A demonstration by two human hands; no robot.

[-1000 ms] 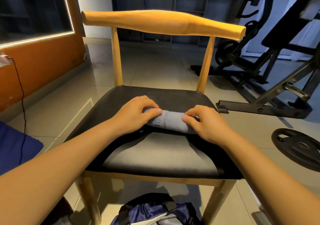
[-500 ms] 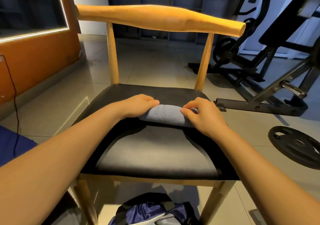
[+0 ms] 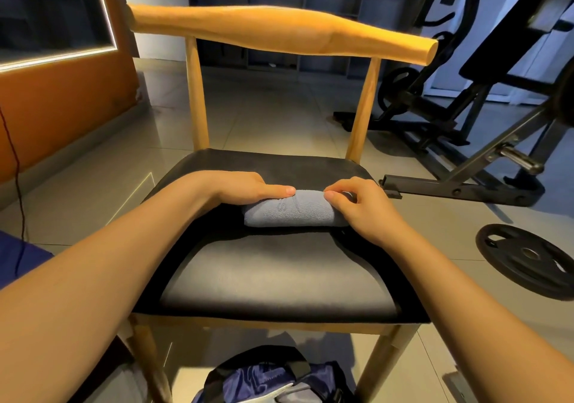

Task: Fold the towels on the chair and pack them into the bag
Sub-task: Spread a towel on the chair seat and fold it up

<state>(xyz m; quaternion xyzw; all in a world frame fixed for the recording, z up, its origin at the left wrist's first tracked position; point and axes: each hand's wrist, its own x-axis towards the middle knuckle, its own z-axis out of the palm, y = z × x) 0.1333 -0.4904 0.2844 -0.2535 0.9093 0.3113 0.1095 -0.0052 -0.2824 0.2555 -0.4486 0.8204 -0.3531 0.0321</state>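
One chair (image 3: 279, 30), one towel (image 3: 292, 213), one bag (image 3: 267, 381), one weight plate (image 3: 525, 256), one left hand (image 3: 245, 187), one right hand (image 3: 363, 208).

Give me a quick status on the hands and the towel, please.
Left hand and right hand grip rolled grey towel on chair seat. Bag on floor below. Nothing blocking.
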